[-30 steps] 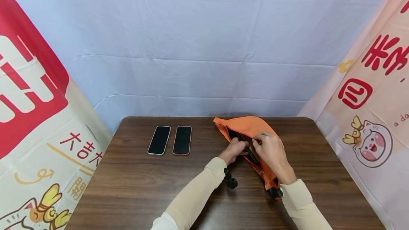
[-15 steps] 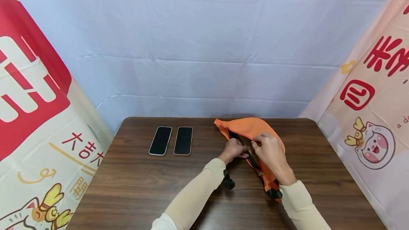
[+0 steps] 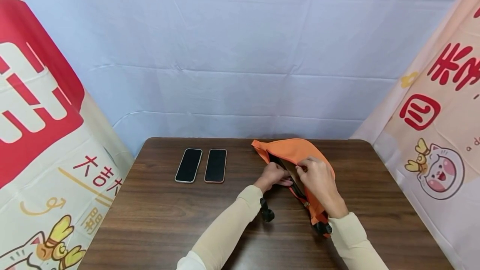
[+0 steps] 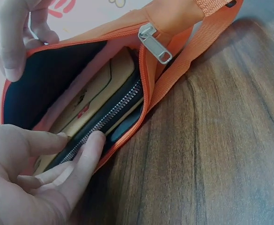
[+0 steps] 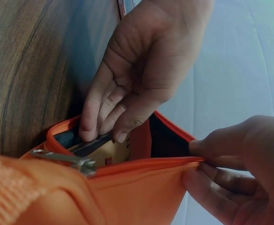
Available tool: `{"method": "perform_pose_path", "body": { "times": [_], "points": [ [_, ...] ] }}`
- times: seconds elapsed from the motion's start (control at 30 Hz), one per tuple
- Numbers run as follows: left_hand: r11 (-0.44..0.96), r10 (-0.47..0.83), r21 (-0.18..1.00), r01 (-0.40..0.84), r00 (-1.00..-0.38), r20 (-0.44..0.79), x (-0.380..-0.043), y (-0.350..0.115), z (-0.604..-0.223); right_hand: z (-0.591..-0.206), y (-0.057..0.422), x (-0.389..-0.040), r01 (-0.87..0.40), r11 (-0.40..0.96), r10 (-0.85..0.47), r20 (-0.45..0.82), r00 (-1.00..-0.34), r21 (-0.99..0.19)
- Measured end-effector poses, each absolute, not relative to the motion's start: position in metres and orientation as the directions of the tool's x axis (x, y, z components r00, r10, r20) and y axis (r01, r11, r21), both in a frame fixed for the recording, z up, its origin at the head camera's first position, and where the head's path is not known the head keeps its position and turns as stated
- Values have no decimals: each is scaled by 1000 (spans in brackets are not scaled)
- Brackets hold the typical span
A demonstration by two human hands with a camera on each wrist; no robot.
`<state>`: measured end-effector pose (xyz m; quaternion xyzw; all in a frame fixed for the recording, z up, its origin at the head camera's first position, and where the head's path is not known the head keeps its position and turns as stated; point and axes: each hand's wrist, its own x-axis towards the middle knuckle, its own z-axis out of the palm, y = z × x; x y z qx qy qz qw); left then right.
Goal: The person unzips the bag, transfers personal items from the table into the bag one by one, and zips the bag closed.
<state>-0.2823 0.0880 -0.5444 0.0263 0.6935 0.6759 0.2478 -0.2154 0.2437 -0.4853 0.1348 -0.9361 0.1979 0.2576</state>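
An orange waist bag (image 3: 296,149) lies at the back right of the table with its zipped mouth spread wide. Inside it shows a tan wallet (image 4: 95,86) with a dark zipper along its edge. My left hand (image 3: 273,175) reaches into the mouth and pinches the wallet's zippered edge between thumb and fingers. My right hand (image 3: 318,180) grips the bag's opposite rim, thumb and fingers on either side of the fabric in the right wrist view. A metal zip pull (image 4: 156,48) hangs at one end of the opening. The wallet's lower part is hidden in the bag.
Two phones, a white-edged one (image 3: 188,166) and an orange-edged one (image 3: 215,166), lie side by side, screens up, left of the bag. The bag's orange strap (image 4: 193,54) trails on the wooden table (image 3: 161,216). A pale cloth (image 3: 240,53) hangs behind the table.
My left hand shifts slightly at the wallet within the bag's mouth. The right hand keeps its hold on the rim, and the phones stay in place.
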Motion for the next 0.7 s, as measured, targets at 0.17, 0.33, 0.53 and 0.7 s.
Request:
{"method": "perform_pose_path", "body": {
  "times": [0.17,0.33,0.53,0.7],
  "points": [
    [104,400,954,-281,-866,-299,-285,81,-544,-485,244,-214,-354,885,-146,542,-828,-303],
    [160,391,958,-237,-876,-282,-289,68,-540,-484,243,-213,-353,886,-141,549,-824,-301],
    [186,379,961,-204,-888,-262,-295,52,-536,-483,243,-212,-351,884,-135,551,-824,-309],
    [197,363,963,-185,-898,-247,-299,38,-532,-483,243,-213,-351,881,-136,540,-831,-318]
  ]
}}
